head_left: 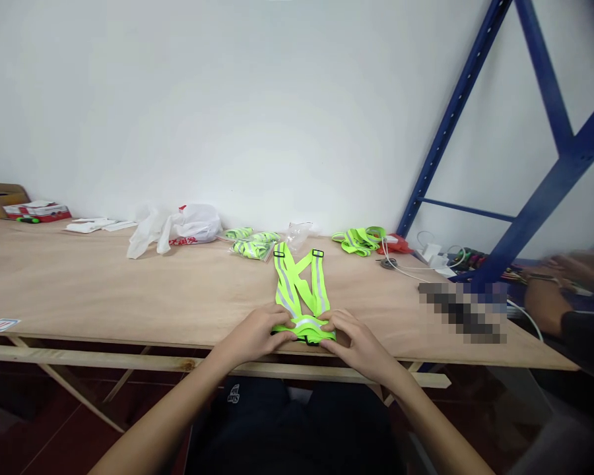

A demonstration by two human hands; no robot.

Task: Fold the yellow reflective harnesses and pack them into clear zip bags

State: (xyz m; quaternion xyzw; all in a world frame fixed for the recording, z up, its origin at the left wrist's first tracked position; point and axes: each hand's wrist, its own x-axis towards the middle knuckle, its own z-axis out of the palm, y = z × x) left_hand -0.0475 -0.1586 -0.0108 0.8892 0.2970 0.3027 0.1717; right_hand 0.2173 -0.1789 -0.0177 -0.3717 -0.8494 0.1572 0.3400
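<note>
A neon-yellow reflective vest (pixel 304 290) of elastic straps with grey stripes lies on the wooden table, its two shoulder straps and black buckles pointing toward the wall. The waist band is bunched near the table's front edge. My left hand (pixel 264 333) pinches the left end of that band between thumb and fingers. At the right end, my right hand (pixel 351 340) grips the band in the same way. A black buckle shows between the two hands, partly under the band.
Behind the vest lie bagged reflective straps (pixel 252 245) and a clear plastic bag (pixel 298 232). Loose yellow straps (pixel 360 241) sit to the right, by cables and a blue metal frame (pixel 525 218). A white plastic bag (pixel 198 223) stands left. Another person's arm (pixel 547 307) is at far right.
</note>
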